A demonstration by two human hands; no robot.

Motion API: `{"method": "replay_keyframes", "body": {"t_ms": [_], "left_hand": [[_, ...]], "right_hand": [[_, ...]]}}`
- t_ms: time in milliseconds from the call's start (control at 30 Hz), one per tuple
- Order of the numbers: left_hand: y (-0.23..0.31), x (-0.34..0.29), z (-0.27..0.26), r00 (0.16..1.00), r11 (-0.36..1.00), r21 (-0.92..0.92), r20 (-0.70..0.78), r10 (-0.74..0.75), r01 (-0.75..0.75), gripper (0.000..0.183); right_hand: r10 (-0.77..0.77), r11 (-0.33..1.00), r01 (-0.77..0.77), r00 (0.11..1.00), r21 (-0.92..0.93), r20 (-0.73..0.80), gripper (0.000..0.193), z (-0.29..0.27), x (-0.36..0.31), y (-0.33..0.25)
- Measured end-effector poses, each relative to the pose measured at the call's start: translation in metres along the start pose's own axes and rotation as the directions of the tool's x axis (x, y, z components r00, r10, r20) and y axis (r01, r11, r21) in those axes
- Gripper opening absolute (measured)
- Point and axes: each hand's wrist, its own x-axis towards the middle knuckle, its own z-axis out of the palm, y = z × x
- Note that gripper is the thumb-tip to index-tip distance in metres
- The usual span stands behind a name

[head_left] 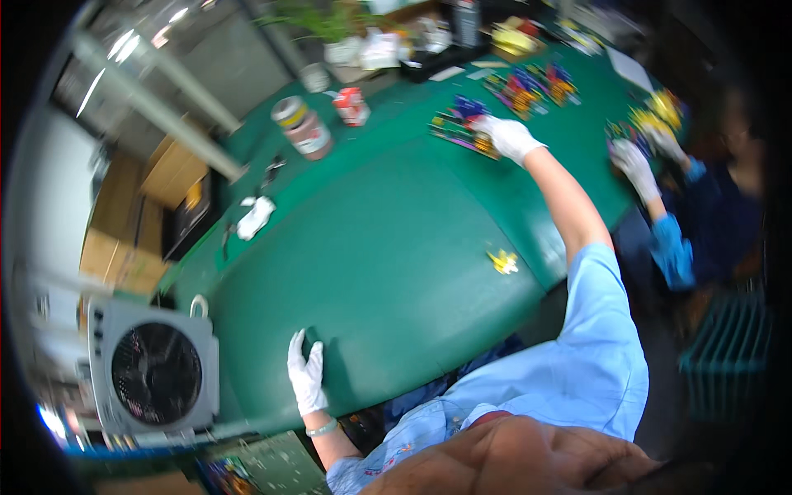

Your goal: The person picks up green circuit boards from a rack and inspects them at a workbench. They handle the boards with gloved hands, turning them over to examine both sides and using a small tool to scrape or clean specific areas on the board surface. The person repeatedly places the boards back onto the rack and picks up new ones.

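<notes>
My right hand [509,137], in a white glove, stretches far across the green table [388,247] and rests on a pile of colourful small parts [462,125]; whether it grips any of them I cannot tell. My left hand [306,374], also gloved in white, lies flat on the table's near edge with fingers apart, holding nothing. A small yellow and white piece [502,261] lies alone on the cloth between the two hands.
Another person in dark blue with white gloves [635,161] handles more colourful parts [660,111] at the right. More piles [532,87] sit at the back. A tin [303,126], a red-and-white can [353,106] and a white rag [255,217] lie left. A fan [155,373] stands below left.
</notes>
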Motion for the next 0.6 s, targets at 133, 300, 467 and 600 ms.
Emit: {"method": "replay_keyframes", "body": {"t_ms": [133, 300, 467, 600], "left_hand": [[-0.013, -0.007, 0.012, 0.946, 0.811, 0.563, -0.147, 0.289, -0.160, 0.057], [-0.022, -0.013, 0.020, 0.928, 0.836, 0.522, -0.200, 0.314, -0.170, 0.061], [-0.024, -0.014, 0.028, 0.916, 0.831, 0.530, -0.228, 0.329, -0.166, 0.059], [-0.022, -0.018, 0.020, 0.914, 0.819, 0.552, -0.234, 0.332, -0.157, 0.058]], "right_hand": [[-0.008, 0.922, 0.148, 0.931, -0.358, 0.366, 0.023, 0.001, 0.037, -0.009], [-0.101, 0.834, 0.321, 0.888, -0.449, 0.448, 0.020, -0.021, 0.045, -0.032], [-0.319, 0.858, 0.439, 0.863, -0.268, 0.392, 0.032, -0.072, 0.015, -0.119], [-0.482, 0.861, 0.505, 0.772, 0.061, 0.415, 0.041, -0.099, -0.015, -0.214]]}}
